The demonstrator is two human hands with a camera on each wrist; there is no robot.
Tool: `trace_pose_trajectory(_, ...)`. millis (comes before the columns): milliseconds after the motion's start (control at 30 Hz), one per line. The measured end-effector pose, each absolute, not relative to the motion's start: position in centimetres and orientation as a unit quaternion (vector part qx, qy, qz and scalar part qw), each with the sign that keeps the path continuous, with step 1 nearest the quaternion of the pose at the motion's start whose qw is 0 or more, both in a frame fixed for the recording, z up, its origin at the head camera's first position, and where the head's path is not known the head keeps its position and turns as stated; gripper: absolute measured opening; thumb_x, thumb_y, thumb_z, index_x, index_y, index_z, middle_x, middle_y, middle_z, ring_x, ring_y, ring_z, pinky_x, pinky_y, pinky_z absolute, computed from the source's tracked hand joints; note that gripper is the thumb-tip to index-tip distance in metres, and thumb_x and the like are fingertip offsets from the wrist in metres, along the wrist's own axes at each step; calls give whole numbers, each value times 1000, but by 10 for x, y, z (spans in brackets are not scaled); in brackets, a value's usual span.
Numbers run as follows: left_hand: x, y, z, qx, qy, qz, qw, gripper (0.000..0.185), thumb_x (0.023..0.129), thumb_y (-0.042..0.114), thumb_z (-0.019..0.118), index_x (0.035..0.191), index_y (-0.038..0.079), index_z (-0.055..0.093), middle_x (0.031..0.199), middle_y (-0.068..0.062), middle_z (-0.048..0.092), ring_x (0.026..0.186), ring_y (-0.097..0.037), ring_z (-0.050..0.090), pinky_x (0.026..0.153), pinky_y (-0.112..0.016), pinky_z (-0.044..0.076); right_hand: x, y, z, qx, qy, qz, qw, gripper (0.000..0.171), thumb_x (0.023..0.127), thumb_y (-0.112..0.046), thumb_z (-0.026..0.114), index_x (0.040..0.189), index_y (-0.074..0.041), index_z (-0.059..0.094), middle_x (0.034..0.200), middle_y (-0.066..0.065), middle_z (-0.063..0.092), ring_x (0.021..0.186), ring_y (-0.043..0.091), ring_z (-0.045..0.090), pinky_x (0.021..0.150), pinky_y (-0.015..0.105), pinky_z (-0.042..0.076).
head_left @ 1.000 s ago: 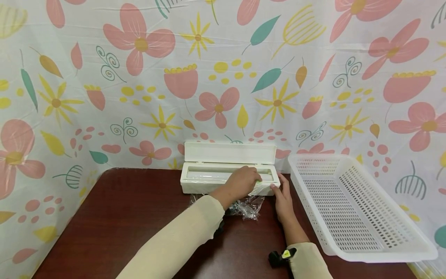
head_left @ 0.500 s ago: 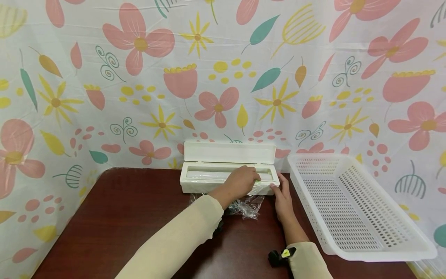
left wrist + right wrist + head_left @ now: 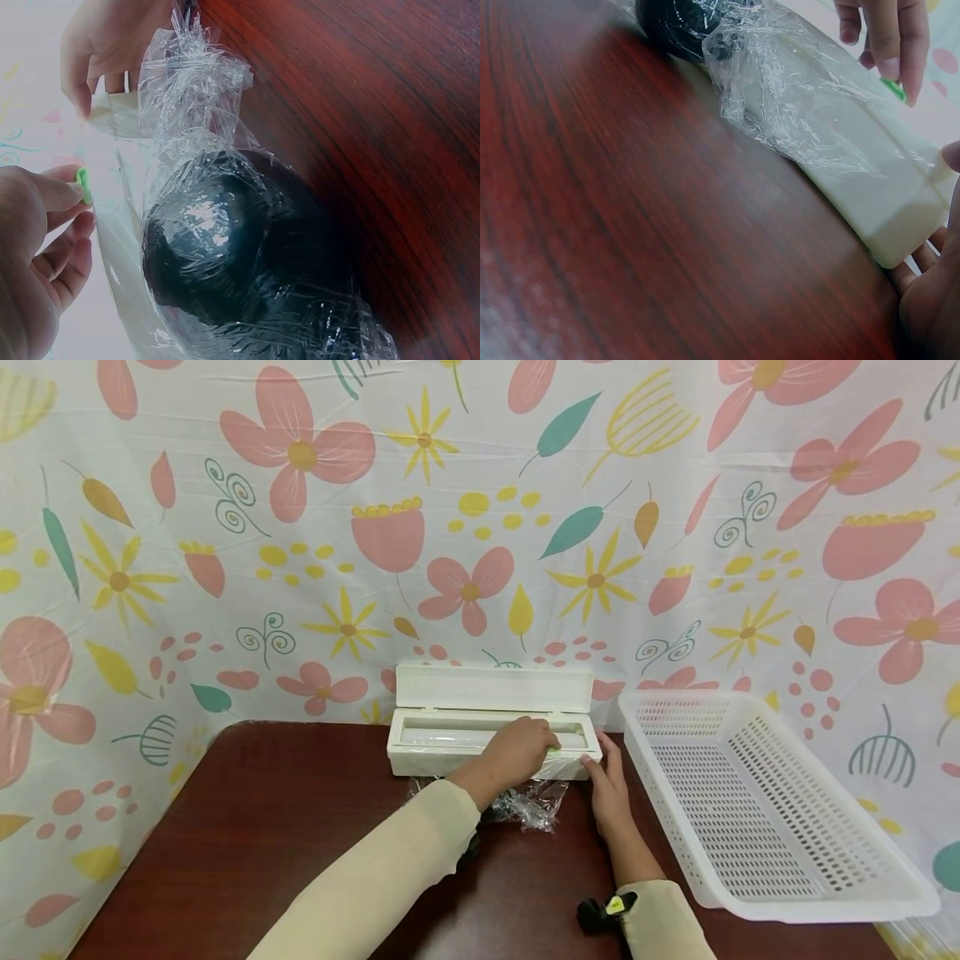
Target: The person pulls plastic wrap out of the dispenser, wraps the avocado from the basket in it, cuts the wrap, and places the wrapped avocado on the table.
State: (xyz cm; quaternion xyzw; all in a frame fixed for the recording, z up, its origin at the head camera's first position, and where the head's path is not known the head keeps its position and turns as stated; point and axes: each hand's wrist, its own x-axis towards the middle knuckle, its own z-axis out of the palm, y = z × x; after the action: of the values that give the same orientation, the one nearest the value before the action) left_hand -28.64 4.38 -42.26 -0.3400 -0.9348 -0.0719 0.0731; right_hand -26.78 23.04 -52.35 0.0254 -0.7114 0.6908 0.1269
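A cream cling film dispenser (image 3: 420, 764) stands at the back of the table, its lid (image 3: 495, 689) raised and a film roll (image 3: 442, 737) inside. Over its front edge, my left hand (image 3: 517, 750) pinches a small green slide cutter (image 3: 82, 184) between thumb and finger, towards the right end. My right hand (image 3: 611, 793) grips the dispenser's right end, thumb at the front and fingers behind and beneath. Clear cling film (image 3: 195, 90) runs down the front and bunches on the table. It wraps a dark, glossy, rounded thing (image 3: 210, 232), mostly hidden by my left arm in the head view.
A white perforated plastic basket (image 3: 705, 852) stands right of my right hand, along the table's right side. Behind the dark red-brown table (image 3: 247, 827) hangs a flower-patterned cloth (image 3: 465, 468), close against the dispenser's lid.
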Motion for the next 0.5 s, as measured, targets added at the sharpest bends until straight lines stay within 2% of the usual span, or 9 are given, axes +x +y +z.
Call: trace_pose_trajectory(500,-286,42,-424,-336,-936,-82,69,33,105,9,51,121,23,75,118,5,72,107,-13,67,98,-24,52,-267,230,-524,33,-708,694,130,55,107,-8,44,159,-6,23,157,15,32,117,4,47,94,14,41)
